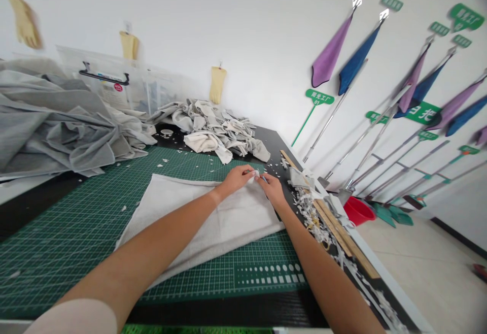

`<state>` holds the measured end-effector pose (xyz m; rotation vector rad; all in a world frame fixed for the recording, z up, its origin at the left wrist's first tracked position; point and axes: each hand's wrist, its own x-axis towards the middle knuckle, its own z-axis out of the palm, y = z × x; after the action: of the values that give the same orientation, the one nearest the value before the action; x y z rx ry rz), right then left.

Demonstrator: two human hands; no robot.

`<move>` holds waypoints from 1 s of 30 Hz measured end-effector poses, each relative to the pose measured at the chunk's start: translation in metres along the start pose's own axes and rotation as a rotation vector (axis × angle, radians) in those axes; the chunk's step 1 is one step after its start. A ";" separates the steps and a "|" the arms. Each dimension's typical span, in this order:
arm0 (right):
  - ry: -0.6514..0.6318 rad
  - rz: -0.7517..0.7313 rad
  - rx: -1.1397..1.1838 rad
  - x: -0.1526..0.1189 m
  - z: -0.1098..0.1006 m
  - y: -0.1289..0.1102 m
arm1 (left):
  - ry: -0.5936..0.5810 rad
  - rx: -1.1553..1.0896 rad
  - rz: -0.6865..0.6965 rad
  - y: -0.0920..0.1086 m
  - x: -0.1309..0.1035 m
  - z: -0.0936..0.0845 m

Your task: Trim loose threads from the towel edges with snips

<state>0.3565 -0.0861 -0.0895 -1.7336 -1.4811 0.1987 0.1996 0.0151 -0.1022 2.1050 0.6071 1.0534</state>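
Pinching far-right corner of cloth [228, 214], stretched lengthwise leftward, in left hand [236, 179]; gripping, perhaps, a tool [264, 178] in adjacent right hand [273, 190].

Our textile workshop, by the look of it
We have a green gridded cutting mat [213, 273] on the desk [228, 311], heaped grey fabric [57, 126], scattered offcuts [310, 207], and factory-style green signs [319, 97] above mops [335, 113] along the wall [258, 29].
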 end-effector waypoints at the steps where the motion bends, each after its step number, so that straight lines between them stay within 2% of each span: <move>1: 0.001 0.012 0.001 -0.001 -0.001 -0.002 | 0.003 -0.008 0.014 0.000 0.000 0.000; 6: -0.011 0.075 0.031 -0.006 -0.004 -0.010 | -0.027 -0.087 0.052 -0.003 -0.001 0.000; 14: -0.012 -0.026 -0.053 -0.009 -0.002 -0.015 | -0.051 -0.170 0.072 -0.010 0.003 0.001; 22: -0.028 0.005 -0.060 -0.016 -0.004 -0.023 | -0.049 -0.212 0.108 -0.011 0.003 0.000; 30: -0.069 -0.031 -0.027 -0.021 -0.004 -0.024 | -0.037 -0.167 0.062 -0.007 0.001 -0.002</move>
<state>0.3349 -0.1070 -0.0785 -1.7390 -1.5661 0.2255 0.1980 0.0212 -0.1065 2.0041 0.4233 1.0596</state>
